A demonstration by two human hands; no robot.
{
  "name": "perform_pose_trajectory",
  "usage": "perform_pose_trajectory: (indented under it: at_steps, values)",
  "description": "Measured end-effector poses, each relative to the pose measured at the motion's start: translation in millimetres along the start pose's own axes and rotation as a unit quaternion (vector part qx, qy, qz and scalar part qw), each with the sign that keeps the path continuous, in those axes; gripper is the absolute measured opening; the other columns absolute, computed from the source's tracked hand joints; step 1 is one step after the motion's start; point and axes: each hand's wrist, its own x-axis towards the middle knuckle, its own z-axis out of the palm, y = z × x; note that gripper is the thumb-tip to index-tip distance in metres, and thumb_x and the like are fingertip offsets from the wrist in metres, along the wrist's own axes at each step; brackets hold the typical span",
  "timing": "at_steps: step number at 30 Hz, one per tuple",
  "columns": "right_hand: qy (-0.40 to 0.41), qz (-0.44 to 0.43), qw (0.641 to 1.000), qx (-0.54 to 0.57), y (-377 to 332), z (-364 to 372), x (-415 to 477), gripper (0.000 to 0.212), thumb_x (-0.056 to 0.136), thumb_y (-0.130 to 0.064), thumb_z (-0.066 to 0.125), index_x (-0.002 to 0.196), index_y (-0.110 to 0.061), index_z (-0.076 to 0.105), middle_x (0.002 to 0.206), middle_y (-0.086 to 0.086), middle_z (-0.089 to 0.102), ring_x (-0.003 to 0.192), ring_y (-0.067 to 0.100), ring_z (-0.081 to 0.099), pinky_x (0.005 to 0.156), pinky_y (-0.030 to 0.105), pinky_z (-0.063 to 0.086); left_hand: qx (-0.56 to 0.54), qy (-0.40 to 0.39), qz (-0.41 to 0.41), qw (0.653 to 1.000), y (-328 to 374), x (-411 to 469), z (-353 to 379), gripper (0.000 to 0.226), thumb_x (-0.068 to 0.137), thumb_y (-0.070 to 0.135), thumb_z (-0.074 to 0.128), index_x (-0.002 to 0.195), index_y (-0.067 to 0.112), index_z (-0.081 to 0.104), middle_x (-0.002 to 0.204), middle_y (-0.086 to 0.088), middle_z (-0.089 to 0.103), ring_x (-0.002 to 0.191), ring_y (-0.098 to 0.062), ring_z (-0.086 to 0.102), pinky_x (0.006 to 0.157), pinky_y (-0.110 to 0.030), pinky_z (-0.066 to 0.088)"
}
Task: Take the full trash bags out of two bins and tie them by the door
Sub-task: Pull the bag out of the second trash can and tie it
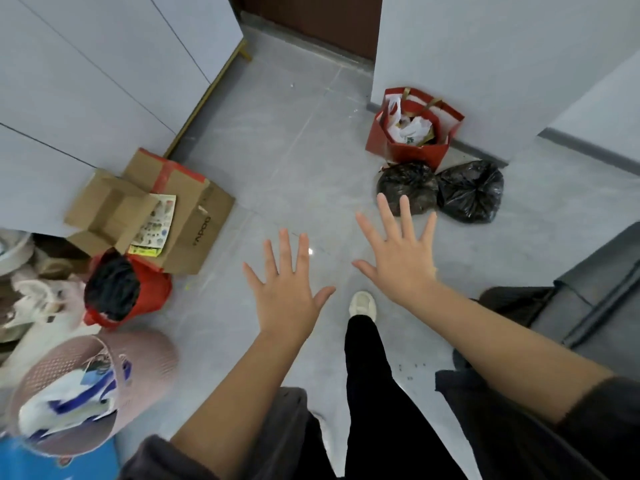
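Observation:
Two tied black trash bags lie side by side on the grey floor by the wall corner: a brownish translucent one (408,187) and a glossy black one (471,192). Beyond them, a dark brown door (311,22) shows at the top. My left hand (287,289) is held out over the floor, palm down, fingers spread, holding nothing. Stretched out the same way, my right hand (398,254) has its fingertips in front of the brownish bag without gripping it. A pink mesh bin (149,355) with a white and blue liner stands at the lower left.
A red paper bag (412,150) with white plastic inside stands against the wall behind the trash bags. Flattened cardboard boxes (194,216) and a red bag with black contents (152,289) lie at left by white cabinets (104,64). My leg and white shoe (362,303) are below.

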Motion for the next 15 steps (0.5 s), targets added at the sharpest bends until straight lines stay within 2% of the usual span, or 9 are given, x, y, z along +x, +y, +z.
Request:
perform_pose_trajectory:
  at_steps: [9,15]
  values:
    - [0.011,-0.005,1.0,-0.019,-97.6,27.0,-183.2,0.08,0.087,-0.07,0.023,0.15,-0.031,-0.007,0.159,0.009,-0.015,0.144,0.039,-0.012,0.108,0.071,0.008,-0.023,0.007,-0.01,1.0,-45.1,-176.4,40.4,0.088,0.085,0.072,0.022,0.15,0.023,-0.01,0.16,-0.009,-0.009,0.147,-0.032,-0.001,0.109,-0.067,0.001]
    - [-0.005,-0.027,0.999,-0.021,-127.0,36.2,-274.9,0.078,0.088,-0.068,0.022,0.149,-0.032,-0.009,0.159,0.008,-0.016,0.144,0.039,-0.012,0.107,0.07,0.002,-0.037,-0.016,-0.026,0.999,-52.4,-271.0,56.0,0.085,0.088,0.068,0.024,0.15,0.022,-0.012,0.16,-0.01,-0.008,0.147,-0.031,-0.002,0.111,-0.065,0.003]
